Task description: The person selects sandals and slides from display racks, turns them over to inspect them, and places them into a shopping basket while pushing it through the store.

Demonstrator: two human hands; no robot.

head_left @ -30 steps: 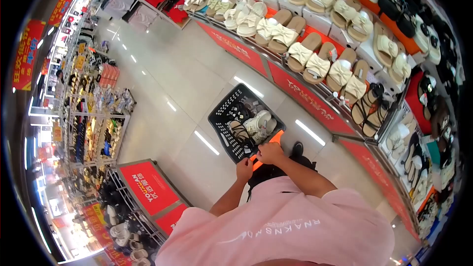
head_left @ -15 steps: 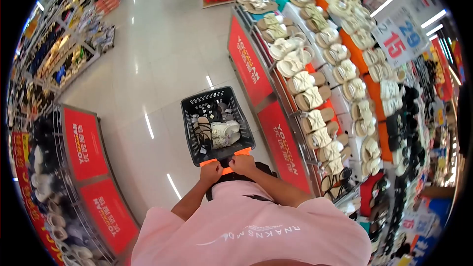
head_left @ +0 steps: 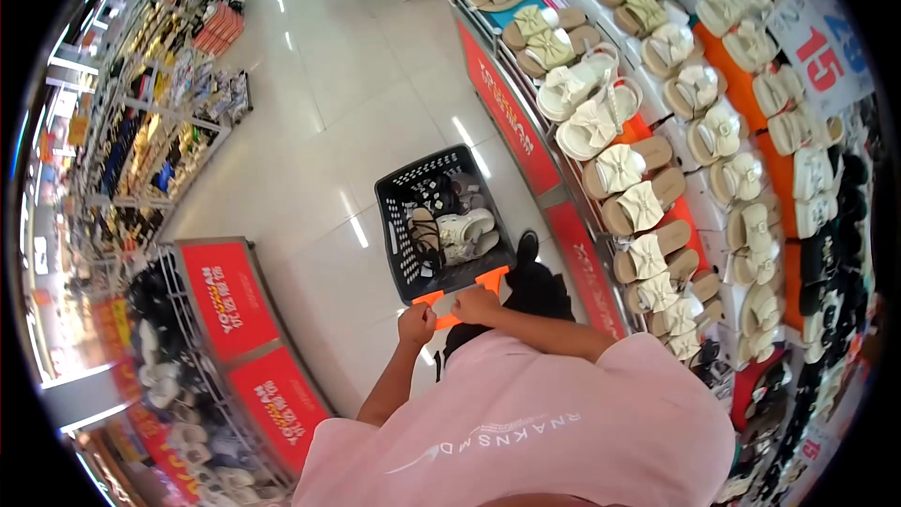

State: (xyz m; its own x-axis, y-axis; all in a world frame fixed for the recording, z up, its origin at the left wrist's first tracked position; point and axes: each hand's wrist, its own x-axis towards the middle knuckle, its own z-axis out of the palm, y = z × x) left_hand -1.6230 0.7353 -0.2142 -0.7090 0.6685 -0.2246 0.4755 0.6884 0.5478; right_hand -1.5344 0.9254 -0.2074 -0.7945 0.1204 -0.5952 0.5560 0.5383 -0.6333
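My left hand (head_left: 417, 324) is closed round the left side of an orange handle (head_left: 449, 320). Higher on the same handle, my right hand (head_left: 476, 305) has its fingers wrapped over the grip. The handle belongs to a black shopping basket (head_left: 458, 278) with slotted walls, low over the floor in front of me. Inside the basket lie white clogs (head_left: 465, 233), a strappy dark sandal (head_left: 425, 237) with a tan sole, and black and grey footwear farther back, partly hidden.
On my right, a long rack carries rows of cream bow sandals (head_left: 619, 169) above red panels (head_left: 507, 108). A lower shoe stand with red panels (head_left: 230, 300) is on my left. Glossy tiled floor (head_left: 347, 84) runs between them. A price sign (head_left: 821, 52) hangs upper right.
The view has turned and moved forward along the rack. The basket now appears farther right, with a dark shoe and trouser leg beside it. Both hands keep hold of the handle.
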